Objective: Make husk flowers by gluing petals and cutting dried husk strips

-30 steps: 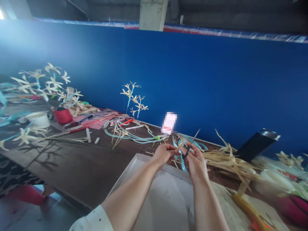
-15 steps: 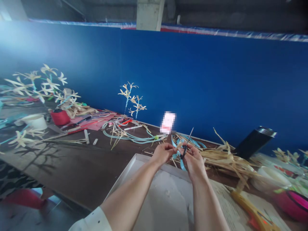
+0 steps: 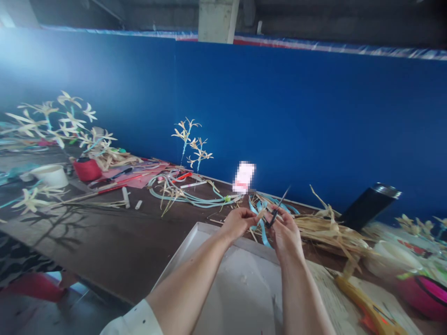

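Note:
My left hand (image 3: 237, 225) pinches a small pale piece of dried husk (image 3: 260, 215) between thumb and fingertips. Close beside it, my right hand (image 3: 288, 233) is closed round dark-handled scissors (image 3: 281, 203), their blades tilted up and to the right. Whether the fingers of the right hand touch the husk too, I cannot tell. Light-blue ribbon (image 3: 264, 234) lies on the table behind and below both hands. Right of my right hand is a heap of dried husk strips (image 3: 324, 227).
A shallow white tray (image 3: 190, 237) sits under my forearms. Pale husk flowers (image 3: 188, 132) stand near the blue wall, beside coiled pale-blue tubing (image 3: 195, 203). On the right are a black flask (image 3: 368, 207), a yellow glue gun (image 3: 366, 302) and a pink pouch (image 3: 424, 298).
The scissors have tilted further to the right, with my right hand turning slightly that way. My left hand has stayed almost in place, still pinching the husk piece.

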Demonstrator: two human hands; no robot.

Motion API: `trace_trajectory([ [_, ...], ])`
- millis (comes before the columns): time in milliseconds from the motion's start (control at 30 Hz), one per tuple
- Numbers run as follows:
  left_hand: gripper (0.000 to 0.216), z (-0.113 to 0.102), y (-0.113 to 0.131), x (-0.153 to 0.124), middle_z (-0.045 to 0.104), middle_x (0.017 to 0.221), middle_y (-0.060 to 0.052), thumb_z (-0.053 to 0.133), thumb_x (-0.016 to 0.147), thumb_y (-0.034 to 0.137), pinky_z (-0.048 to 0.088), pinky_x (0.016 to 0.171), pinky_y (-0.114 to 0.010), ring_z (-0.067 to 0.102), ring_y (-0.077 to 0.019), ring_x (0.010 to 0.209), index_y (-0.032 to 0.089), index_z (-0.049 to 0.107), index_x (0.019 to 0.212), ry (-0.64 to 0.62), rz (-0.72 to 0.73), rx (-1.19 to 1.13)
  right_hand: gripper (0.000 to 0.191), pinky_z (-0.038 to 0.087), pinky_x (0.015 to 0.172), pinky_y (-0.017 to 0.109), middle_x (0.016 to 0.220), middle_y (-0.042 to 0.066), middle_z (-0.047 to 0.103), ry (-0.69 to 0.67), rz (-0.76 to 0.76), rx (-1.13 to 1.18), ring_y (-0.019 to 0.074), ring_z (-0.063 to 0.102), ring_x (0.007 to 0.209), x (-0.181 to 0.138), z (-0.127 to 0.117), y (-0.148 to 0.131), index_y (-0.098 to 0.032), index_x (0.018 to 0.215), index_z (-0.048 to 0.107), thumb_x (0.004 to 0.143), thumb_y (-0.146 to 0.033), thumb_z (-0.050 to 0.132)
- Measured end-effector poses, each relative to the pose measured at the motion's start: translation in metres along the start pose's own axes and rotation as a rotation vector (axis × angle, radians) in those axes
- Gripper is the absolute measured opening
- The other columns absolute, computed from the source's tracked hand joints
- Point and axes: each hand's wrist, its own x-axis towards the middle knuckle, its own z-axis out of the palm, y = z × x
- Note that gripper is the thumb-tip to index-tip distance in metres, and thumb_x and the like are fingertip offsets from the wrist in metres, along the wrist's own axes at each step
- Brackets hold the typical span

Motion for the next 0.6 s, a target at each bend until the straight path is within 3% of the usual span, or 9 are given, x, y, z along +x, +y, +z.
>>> trace_trajectory([
  [333, 0.031, -0.001, 0.008, -0.003, 0.043, 0.048, 0.004, 0.063, 0.063, 0.044, 0.025, 0.047, -0.02, 0.033, -0.006, 0.046, 0.013, 0.063, 0.069, 0.092, 0.029, 0.026, 0.05, 0.033, 0.039, 0.016, 0.064, -0.002, 0.062, 0.014, 0.029, -0.03, 0.0081, 0.05, 0.045, -0.002, 0.006, -0.003, -0.02, 0.096, 0.057, 0.051, -0.024, 0.079],
  [600, 0.026, 0.002, 0.005, 0.002, 0.052, 0.056, 0.002, 0.065, 0.061, 0.038, 0.03, 0.049, -0.019, 0.04, -0.0064, 0.049, 0.013, 0.061, 0.068, 0.158, 0.015, -0.235, 0.047, 0.026, 0.038, 0.014, 0.057, -0.005, 0.056, -0.073, 0.013, -0.044, 0.0044, 0.041, 0.042, -0.001, 0.003, 0.007, -0.021, 0.099, 0.057, 0.056, -0.025, 0.077],
])
